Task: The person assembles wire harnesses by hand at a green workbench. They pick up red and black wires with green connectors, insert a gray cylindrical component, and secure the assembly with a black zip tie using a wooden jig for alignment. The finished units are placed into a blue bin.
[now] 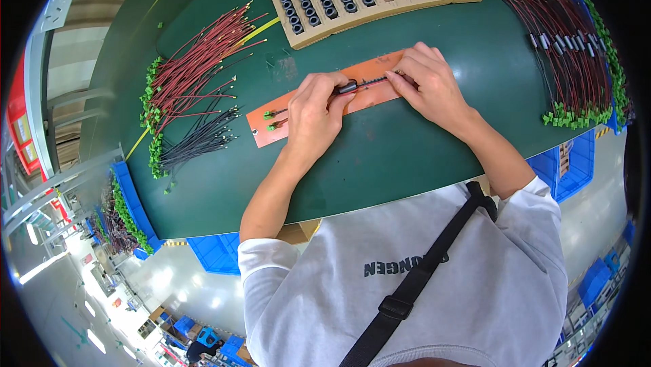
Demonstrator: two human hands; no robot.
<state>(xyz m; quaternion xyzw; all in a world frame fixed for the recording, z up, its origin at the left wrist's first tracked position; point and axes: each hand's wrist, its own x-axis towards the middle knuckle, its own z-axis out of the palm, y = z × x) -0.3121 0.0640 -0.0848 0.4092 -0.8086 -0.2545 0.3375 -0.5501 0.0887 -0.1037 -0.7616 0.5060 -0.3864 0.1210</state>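
An orange-red board [271, 138] lies at a slant on the green table, with a red and a black wire stretched along it. Green connectors [270, 115] sit at the wires' left ends, on the board. My left hand [315, 109] is closed around the wires, its thumb and fingers at a short black cylindrical core [348, 87] that surrounds them. Farther right, my right hand [434, 85] pinches the wires near their other ends. Its fingertips hide those ends.
A cardboard tray [380, 17] with rows of black cores stands at the back. Red wires [196, 72] and black wires [200, 140] with green connectors lie left. Wires fitted with cores [563, 45] lie right. Blue bins [573, 167] sit below the table's near edge.
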